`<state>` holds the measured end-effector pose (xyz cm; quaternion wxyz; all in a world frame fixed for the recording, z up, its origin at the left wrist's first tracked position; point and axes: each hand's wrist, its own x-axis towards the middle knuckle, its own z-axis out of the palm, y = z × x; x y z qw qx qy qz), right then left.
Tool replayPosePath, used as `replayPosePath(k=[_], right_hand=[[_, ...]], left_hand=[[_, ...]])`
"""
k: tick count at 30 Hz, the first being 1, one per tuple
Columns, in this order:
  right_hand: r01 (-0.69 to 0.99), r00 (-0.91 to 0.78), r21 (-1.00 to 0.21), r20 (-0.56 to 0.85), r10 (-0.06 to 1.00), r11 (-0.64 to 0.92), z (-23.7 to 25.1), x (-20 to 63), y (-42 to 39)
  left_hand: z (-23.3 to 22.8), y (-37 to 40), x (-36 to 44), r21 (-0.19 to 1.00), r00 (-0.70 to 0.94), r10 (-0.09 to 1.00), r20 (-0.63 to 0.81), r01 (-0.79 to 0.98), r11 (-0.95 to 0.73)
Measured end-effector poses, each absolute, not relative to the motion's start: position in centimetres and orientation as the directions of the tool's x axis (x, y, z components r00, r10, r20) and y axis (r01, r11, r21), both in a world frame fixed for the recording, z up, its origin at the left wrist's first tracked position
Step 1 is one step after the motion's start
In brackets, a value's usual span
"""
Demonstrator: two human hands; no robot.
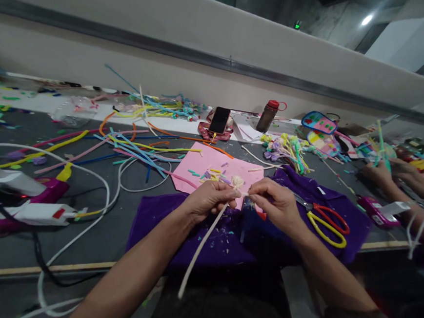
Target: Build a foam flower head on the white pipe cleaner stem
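**Cream pipe cleaner pinched between both hands over the purple cloth**

The long cream fuzzy pipe cleaner [205,242] sits at the centre of the frame, its top end caught between the two hands and its free length running down and to the lower left, off the table edge toward the person's lap. Its long axis is a steep diagonal, so most of the stem lies below and left of the grip. The left hand [208,200] is closed around the stem just under the top, fingers curled tight. The right hand [276,203] meets it from the right, thumb and forefinger narrowed to a pinch on the very tip; both hands are almost touching there. Just above the pinch lies a small cream tufted ball [237,181] on the pink felt sheet [196,170]. Under the wrists spreads a purple fabric cloth [163,219], with red-and-yellow-handled scissors [326,222] resting on it at the right. At the right edge of the frame, another person's hand [378,172] works with a green stem.
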<state>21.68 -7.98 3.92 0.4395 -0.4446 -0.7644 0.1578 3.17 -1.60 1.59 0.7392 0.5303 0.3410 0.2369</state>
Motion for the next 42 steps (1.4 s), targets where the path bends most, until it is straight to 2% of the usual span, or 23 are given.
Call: replayPosePath(k=[3,12,17,21,33,42], right_hand=[[0.569,-0.250,-0.588,0.542,0.802,0.575,4.9,22.8,-7.7],[0.578,-0.523,-0.389,0.498,0.692,0.717,6.1,23.8,-6.1],[0.615,-0.576,-0.263,0.495,0.651,0.744,5.7,23.6,-5.9],[0.659,-0.585,-0.181,0.487,0.648,0.731,5.6,23.4,-5.8],[0.696,-0.600,-0.115,0.451,0.661,0.709,5.3,22.8,-5.6],[0.698,-0.587,-0.088,0.497,0.639,0.710,5.2,23.1,-5.5]], left_hand=[[1.4,-1.6,3.2,0.951,0.651,0.714,-0.256,0.038,0.306],[1.8,-1.8,3.3,0.952,0.668,0.679,-0.306,0.209,0.224],[1.5,-1.9,3.4,0.965,0.669,0.696,-0.262,0.190,0.181],[1.7,-1.9,3.4,0.955,0.666,0.684,-0.298,0.205,0.216],[1.9,-1.9,3.4,0.962,0.683,0.677,-0.273,0.179,0.208],[1.6,-1.8,3.3,0.958,0.688,0.669,-0.283,0.166,0.235]])
